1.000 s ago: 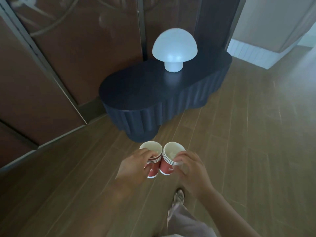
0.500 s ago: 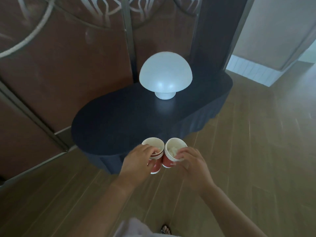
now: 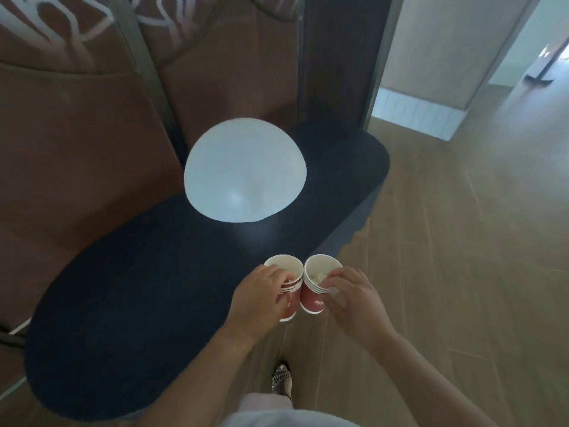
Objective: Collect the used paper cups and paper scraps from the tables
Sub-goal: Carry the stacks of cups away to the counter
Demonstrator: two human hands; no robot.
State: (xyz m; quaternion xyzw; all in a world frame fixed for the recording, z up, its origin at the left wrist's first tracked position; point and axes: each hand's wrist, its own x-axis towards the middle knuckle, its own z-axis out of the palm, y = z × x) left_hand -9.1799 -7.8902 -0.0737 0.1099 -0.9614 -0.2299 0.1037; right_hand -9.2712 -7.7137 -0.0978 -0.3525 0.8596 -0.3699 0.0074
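A dark oval table (image 3: 129,303) fills the left and middle of the view, standing against brown panels, with pale wood floor (image 3: 462,241) to the right. A white dome lamp (image 3: 244,171) stands on the table's far half; the rest of its top shows nothing lying on it.

At the near edge of the table, both hands carry stacks of red paper cups side by side, rims touching or nearly so. The left hand (image 3: 261,295) is curled round the left stack (image 3: 288,286), thumb and fingers over the rim. The right hand (image 3: 354,298) is closed on the right stack (image 3: 317,285), fingertips pinching its rim. White scraps (image 3: 318,276) lie inside the right stack's top cup; another white bit seems pressed under the right fingers, though blur makes that uncertain.

The risks, as I judge them: the nested cups are held only at the upper rims, so a lower cup could slide free; tilting the right stack would spill the scraps; a swing forward could knock the lamp.

A white mark shows on the right stack's side, too blurred to read.
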